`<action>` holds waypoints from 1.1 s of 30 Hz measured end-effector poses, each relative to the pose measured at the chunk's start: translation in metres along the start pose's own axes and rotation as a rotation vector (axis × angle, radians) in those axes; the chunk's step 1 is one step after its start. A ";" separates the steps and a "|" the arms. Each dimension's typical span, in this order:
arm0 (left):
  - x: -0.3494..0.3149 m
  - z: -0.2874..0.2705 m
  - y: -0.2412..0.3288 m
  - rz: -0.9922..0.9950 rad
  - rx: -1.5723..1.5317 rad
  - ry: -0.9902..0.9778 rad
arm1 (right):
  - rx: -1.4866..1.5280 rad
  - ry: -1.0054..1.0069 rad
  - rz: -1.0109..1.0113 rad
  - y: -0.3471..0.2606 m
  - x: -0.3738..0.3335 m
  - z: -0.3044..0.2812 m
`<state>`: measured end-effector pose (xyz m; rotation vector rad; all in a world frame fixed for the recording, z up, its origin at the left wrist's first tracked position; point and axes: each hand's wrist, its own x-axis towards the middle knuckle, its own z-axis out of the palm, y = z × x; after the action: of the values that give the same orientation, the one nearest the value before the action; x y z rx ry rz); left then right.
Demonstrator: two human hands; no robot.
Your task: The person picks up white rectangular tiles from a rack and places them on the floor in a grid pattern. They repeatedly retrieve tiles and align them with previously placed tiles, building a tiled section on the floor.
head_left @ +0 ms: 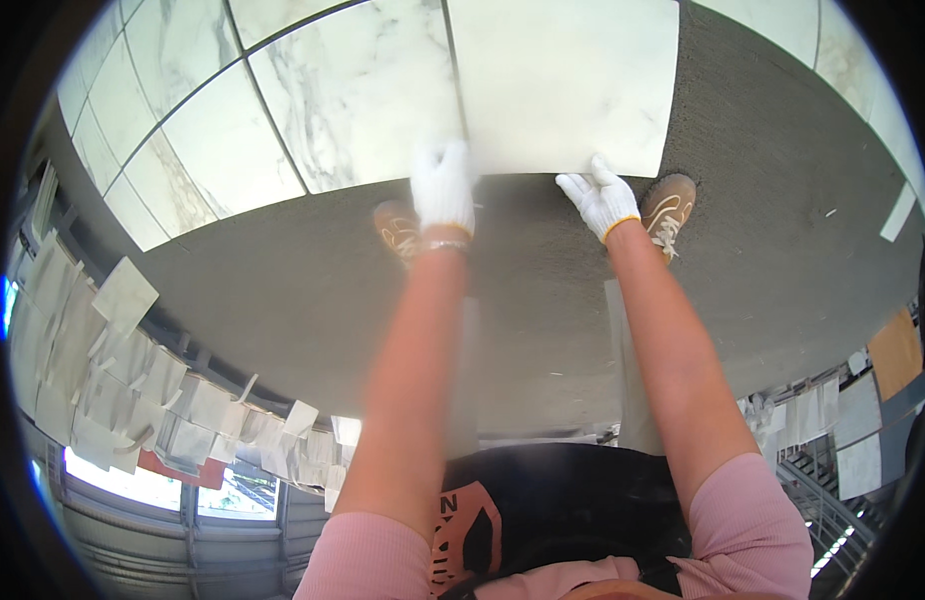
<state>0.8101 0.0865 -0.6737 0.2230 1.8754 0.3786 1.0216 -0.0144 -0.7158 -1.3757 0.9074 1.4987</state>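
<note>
A pale, lightly veined marble slab lies flat on the grey ground in front of me. My right hand, in a white knit glove, is at its near edge. The fingers are stretched out, and the thumb tip overlaps the edge. My left hand, gloved the same way, is at the slab's near left corner, by the joint with a grey-veined marble slab. Motion smears its fingers, so I cannot make out whether they grip anything.
More marble slabs lie in rows to the left, with dark gaps between them. My brown shoes stand just short of the near slab edge. A narrow white strip lies at right. Many stone offcuts are heaped at lower left.
</note>
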 end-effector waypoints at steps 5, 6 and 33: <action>-0.003 -0.018 -0.050 -0.192 -0.280 -0.100 | -0.001 -0.003 -0.015 0.002 0.004 0.000; -0.001 -0.016 -0.059 -0.201 -0.361 -0.121 | -0.002 -0.028 -0.010 0.002 0.006 -0.002; 0.067 -0.042 -0.141 0.286 -0.074 -0.206 | -1.089 -0.216 0.321 -0.005 -0.051 0.027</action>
<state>0.7525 -0.0280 -0.7720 0.4654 1.6264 0.5959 1.0164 0.0062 -0.6618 -1.7703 0.1061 2.5203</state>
